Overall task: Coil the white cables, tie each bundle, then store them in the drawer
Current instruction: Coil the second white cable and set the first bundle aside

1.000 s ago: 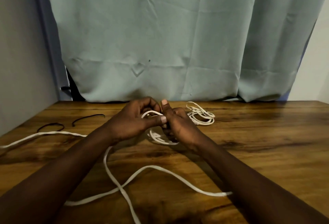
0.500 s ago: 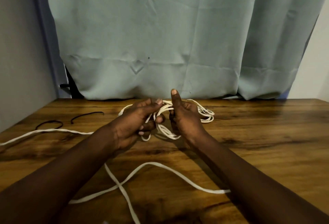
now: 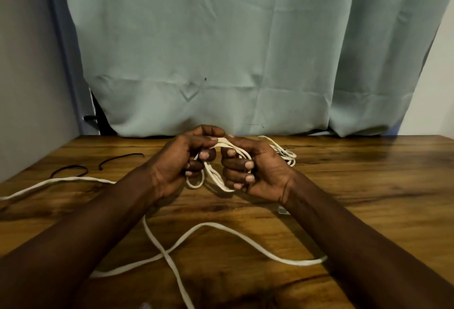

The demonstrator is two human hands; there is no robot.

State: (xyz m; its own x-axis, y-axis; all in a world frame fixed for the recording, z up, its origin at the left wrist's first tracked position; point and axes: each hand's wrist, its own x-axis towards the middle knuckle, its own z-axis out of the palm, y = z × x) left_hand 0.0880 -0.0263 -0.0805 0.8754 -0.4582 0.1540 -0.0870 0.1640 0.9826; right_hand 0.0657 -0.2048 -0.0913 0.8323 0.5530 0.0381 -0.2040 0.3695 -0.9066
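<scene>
Both hands are raised over the middle of the wooden table [image 3: 368,186], palms turned toward me. Between them hangs a small coil of white cable [image 3: 216,173]. My left hand [image 3: 177,163] grips the coil's left side with curled fingers. My right hand [image 3: 258,168] curls its fingers round the right side. The loose tail of the same white cable [image 3: 221,229] runs across the near table in crossing loops and off to the left. A second white cable bundle [image 3: 285,152] lies on the table just behind my right hand, partly hidden by it.
Two thin black ties [image 3: 70,168] [image 3: 120,157] lie on the table at the far left. A pale green curtain [image 3: 221,50] hangs behind the table's back edge. A grey wall [image 3: 29,75] borders the left side.
Both hands have turned palms toward me and lifted slightly with the coil. More loops hang between them than a second ago. The loose tail on the table has shifted little.
</scene>
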